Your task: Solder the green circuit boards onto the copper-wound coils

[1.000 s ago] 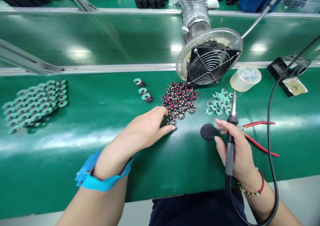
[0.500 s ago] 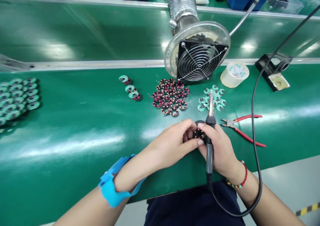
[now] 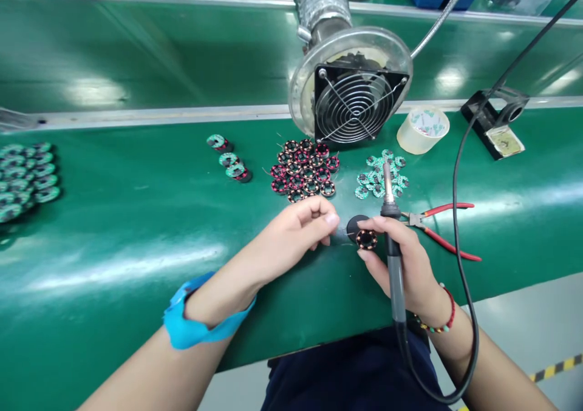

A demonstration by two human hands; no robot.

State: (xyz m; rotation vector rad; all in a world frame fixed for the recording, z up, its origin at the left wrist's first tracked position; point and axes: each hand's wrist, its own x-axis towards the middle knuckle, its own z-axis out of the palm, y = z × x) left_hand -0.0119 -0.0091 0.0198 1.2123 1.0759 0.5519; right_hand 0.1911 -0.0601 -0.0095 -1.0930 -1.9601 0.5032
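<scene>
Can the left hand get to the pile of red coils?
Probably yes. The left hand sits just in front of the red coils, with only bare green bench between them. The right hand, holding the soldering iron and one coil, is off to the side.

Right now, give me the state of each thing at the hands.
right hand: grips soldering iron, tip up; fingertips on wound coil ring
left hand: pinched, beside the ring
black disc: flat under the ring
red pliers: lying unused
</scene>
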